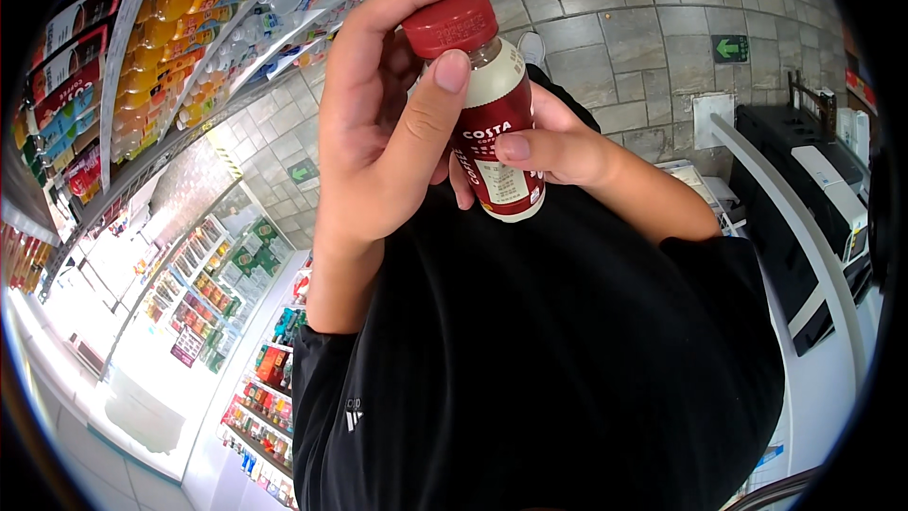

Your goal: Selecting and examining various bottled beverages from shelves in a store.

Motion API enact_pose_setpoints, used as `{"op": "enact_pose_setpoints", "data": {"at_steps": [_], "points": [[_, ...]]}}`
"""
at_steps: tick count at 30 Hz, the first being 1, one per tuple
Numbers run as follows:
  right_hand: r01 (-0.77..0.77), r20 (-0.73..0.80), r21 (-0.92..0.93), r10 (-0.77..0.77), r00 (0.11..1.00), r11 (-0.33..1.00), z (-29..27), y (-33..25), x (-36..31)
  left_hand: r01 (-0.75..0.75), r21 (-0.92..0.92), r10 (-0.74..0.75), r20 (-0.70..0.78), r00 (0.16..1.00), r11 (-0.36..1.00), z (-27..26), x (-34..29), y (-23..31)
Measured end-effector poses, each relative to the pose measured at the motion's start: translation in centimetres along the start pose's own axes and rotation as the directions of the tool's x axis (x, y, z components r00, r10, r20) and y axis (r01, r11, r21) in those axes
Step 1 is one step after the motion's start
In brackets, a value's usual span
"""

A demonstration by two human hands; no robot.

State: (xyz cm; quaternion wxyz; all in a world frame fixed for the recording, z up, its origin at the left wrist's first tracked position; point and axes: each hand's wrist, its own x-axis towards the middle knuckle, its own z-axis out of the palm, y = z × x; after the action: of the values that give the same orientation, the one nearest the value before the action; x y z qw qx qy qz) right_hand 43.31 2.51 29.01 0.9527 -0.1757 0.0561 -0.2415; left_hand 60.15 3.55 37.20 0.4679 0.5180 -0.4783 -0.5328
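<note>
Two hands meet on one small bottle [492, 123] held up close in front of us, near the top middle of the view. Our left hand [378, 132] curls around the red cap [450, 22], thumb pressed on the cap's near edge where it meets the pale neck band, and the other fingers wrapped over the far side. Our right hand [549, 147] comes in from the right and cradles the lower body, its thumb flat on the dark red label [497, 147], the remaining fingers hidden behind the bottle, so we cannot tell how they sit.

To work the cap well, we would keep the right hand firm low on the body so the bottle does not spin, hold it upright, and let the left hand's fingers close evenly around the ribbed cap rather than pushing with the thumb alone.

The label is dark red with white lettering and a pale panel of small print near its lower end; the bottle's base is white. On the far left, curved shelves [161, 66] carry rows of orange, yellow and clear drink bottles, with red and blue packets lower down. Nearer on the left, a lower rack [270, 388] holds small boxes in red, green and orange. A green arrow sign [729, 47] sits on the grey tiled floor [643, 38] at far right, and a second green marker [303, 171] lies left of our hands. What looks like a dark counter machine [804, 180] stands on the right, though the rim distortion blurs it.
</note>
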Motion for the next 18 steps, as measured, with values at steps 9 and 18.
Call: {"op": "enact_pose_setpoints", "data": {"at_steps": [9, 18], "points": [[0.09, -0.194, -0.714, -0.32, 0.928, 0.694, -0.3, 1.5, 2.1, 0.065, 0.286, -0.059, -0.031, 0.998, 0.956, -2.1, -0.4, -0.1], [-0.23, -0.303, -0.897, -0.149, 0.941, 0.377, 0.5, 1.0, 3.0, 0.088, 0.113, -0.072, -0.135, 0.988, 0.99, -3.8, -2.9, -1.7]]}}
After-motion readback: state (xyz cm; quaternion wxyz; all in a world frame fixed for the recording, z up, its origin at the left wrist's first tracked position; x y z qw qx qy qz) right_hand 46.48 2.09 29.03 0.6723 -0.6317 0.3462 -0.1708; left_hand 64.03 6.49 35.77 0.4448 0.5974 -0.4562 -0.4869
